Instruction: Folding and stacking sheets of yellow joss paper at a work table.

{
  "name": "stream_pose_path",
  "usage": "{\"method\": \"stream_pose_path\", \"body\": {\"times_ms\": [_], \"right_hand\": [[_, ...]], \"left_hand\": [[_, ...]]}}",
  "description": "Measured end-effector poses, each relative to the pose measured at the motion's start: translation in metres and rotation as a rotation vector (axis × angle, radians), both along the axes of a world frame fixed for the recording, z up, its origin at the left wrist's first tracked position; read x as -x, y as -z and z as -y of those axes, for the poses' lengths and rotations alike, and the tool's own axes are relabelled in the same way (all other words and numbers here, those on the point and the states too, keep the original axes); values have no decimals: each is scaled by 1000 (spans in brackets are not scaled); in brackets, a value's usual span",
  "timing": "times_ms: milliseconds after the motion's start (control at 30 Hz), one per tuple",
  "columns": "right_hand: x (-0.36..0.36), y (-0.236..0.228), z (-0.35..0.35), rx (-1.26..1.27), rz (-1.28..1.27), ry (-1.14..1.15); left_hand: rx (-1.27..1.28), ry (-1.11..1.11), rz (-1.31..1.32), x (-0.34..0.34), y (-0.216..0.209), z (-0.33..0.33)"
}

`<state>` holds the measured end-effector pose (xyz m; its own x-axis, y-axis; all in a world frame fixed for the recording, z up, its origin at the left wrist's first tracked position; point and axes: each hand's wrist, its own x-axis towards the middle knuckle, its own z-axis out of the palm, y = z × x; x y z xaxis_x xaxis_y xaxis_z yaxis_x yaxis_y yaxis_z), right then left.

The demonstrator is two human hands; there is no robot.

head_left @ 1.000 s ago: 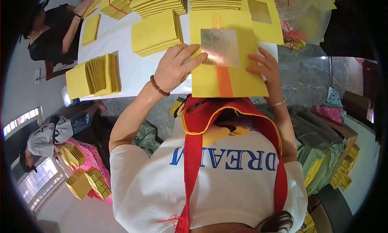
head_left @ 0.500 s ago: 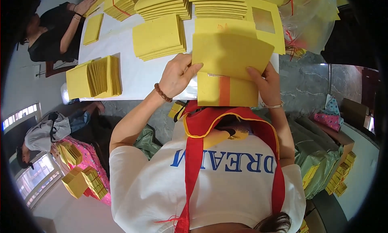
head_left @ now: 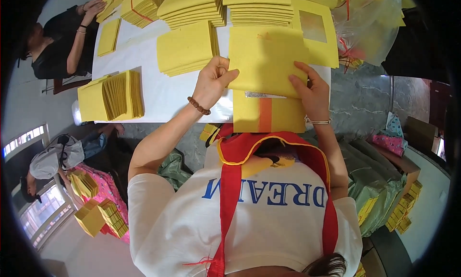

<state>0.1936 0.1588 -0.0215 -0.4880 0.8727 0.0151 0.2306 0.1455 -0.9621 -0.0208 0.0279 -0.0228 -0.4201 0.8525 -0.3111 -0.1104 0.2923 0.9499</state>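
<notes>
A yellow paper sheet (head_left: 266,56) lies between my hands at the near edge of the table, its near edge slightly raised. Along its left edge, my left hand (head_left: 214,80) is closed with the thumb on top. My right hand (head_left: 312,87) grips the right edge, thumb on the paper and index finger curled beside it; the contact underneath is hidden. Below the raised edge shows another yellow paper piece (head_left: 245,116) with an orange stripe and a strip of silver-grey.
Stacks of folded yellow paper (head_left: 187,49) stand left of and beyond my hands, with a fanned stack (head_left: 110,95) at the near left corner. A clear plastic bag (head_left: 370,30) hangs at the right. A co-worker's hands (head_left: 91,8) are at the far left; another person (head_left: 57,154) is behind.
The sheet has come down from a raised, tilted position and lies flatter. My right hand has moved slightly left and up with its edge. More silver-grey shows below.
</notes>
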Motion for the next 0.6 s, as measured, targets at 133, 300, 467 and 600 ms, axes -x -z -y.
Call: {"method": "stream_pose_path", "body": {"times_ms": [133, 300, 467, 600], "right_hand": [[-2, -1, 0, 15, 53, -17], [1, -4, 2, 58, 92, 1], [1, -10, 1, 60, 152, -37], [0, -6, 0, 38, 149, -23]], "left_hand": [[16, -54, -3, -7, -7, 0], [-80, -53, -118, -10, -5, 1], [-56, -26, -145, -9, -9, 0], [-27, 9, -148, -8, -15, 1]]}}
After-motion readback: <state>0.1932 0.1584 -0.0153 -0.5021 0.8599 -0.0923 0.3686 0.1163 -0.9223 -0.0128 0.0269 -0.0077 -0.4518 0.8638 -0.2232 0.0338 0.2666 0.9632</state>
